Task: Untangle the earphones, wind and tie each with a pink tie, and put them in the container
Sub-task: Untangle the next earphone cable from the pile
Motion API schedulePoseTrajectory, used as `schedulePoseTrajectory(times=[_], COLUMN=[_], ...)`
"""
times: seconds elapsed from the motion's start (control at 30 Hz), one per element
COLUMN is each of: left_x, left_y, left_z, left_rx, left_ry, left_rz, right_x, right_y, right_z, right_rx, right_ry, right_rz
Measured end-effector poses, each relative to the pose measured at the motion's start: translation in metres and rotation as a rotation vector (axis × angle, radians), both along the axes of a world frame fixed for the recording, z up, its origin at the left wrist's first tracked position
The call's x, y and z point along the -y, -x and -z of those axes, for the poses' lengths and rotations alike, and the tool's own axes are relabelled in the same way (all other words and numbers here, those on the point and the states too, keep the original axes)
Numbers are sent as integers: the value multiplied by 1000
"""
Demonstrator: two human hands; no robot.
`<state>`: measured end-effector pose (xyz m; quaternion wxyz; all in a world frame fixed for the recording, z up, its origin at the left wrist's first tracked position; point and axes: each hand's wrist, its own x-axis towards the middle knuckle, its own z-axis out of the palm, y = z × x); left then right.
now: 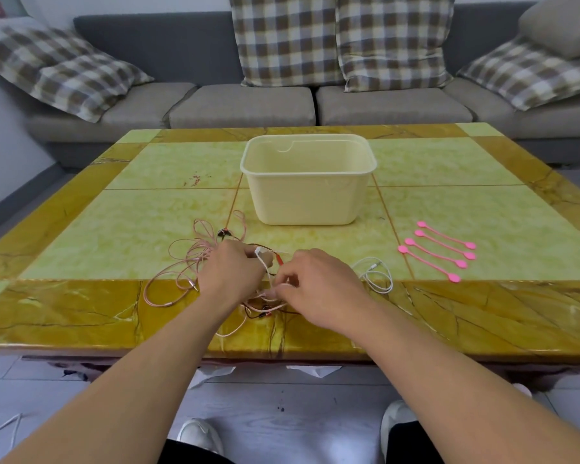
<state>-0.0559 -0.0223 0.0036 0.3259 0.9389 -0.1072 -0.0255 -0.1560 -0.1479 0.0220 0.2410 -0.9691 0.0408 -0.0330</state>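
Observation:
A tangle of earphones lies near the table's front edge: pink cable [189, 259] loops to the left, a white cable [377, 274] coils to the right, and a dark red-brown cable [265, 314] runs under my hands. My left hand [230, 269] pinches a white cable at its fingertips above the tangle. My right hand [318, 283] pinches thin cable strands just right of it. Several pink ties [437, 251] lie side by side at the right. The cream container [307, 177] stands behind the tangle, with nothing visible inside.
The green and yellow marble-pattern table [131, 222] has a grey sofa [248, 105] with checked cushions behind it. My shoes and the floor show below the front edge. A white cable [4, 426] lies on the floor at the lower left.

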Motion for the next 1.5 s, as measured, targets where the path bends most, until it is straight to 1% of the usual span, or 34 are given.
schedulePoseTrajectory(times=[0.07, 0.13, 0.17, 0.27, 0.33, 0.43, 0.5, 0.6, 0.67, 0.7, 0.77, 0.83, 0.9, 0.97, 1.0, 1.1, 1.17, 1.3, 1.37, 1.5], left_x=[-4, -9, -11, -15, -17, -18, -19, -19, -18, -18, -19, -19, -19, -19, -20, -22, -25, -30, -29, -26], left_y=[-1, 0, 0, -4, -7, -6, -8, -10, -10, -10, -7, -5, -3, -2, -2, -3, -7, -12, -12, -12], left_z=[3, 5, 6, 8, 9, 7, 8, 6, 6, 5, 1, -2, -5, -6, -6, -5, -2, 5, 6, 4], left_rx=[-9, -34, -47, -90, -89, -59, -17, 42, 37, 42, 34, -2, -31, -35, -34, -42, -20, 72, 77, 12], left_ry=[49, 97, 117, 122, 115, 158, 203, 287, 359, 386, 425, 487, 530, 529, 519, 506, 454, 279, 253, 248], left_rz=[77, 197, 230, 213, 179, 155, 168, 179, 166, 162, 157, 167, 197, 225, 231, 224, 228, 235, 223, 198], right_x=[4, 11, 15, 26, 31, 37, 40, 46, 51, 52, 53, 48, 41, 38, 37, 39, 42, 46, 46, 46], right_y=[-1, -1, -1, -1, -2, 0, 1, 0, -1, -1, -1, 1, 4, 4, 3, 0, -1, -4, -5, -5], right_z=[-6, -18, -24, -34, -37, -40, -40, -38, -33, -29, -21, -19, -20, -18, -17, -18, -18, -10, -8, -7], right_rx=[119, 304, 368, 496, 546, 578, 577, 458, 318, 235, 82, -16, -77, -98, -85, 4, 45, 12, 0, -40], right_ry=[-198, -500, -641, -979, -1192, -1474, -1551, -1442, -1313, -1229, -1050, -834, -587, -441, -394, -310, -292, -300, -294, -290], right_rz=[49, 146, 190, 283, 329, 355, 379, 493, 566, 560, 464, 343, 223, 162, 170, 261, 308, 328, 319, 302])
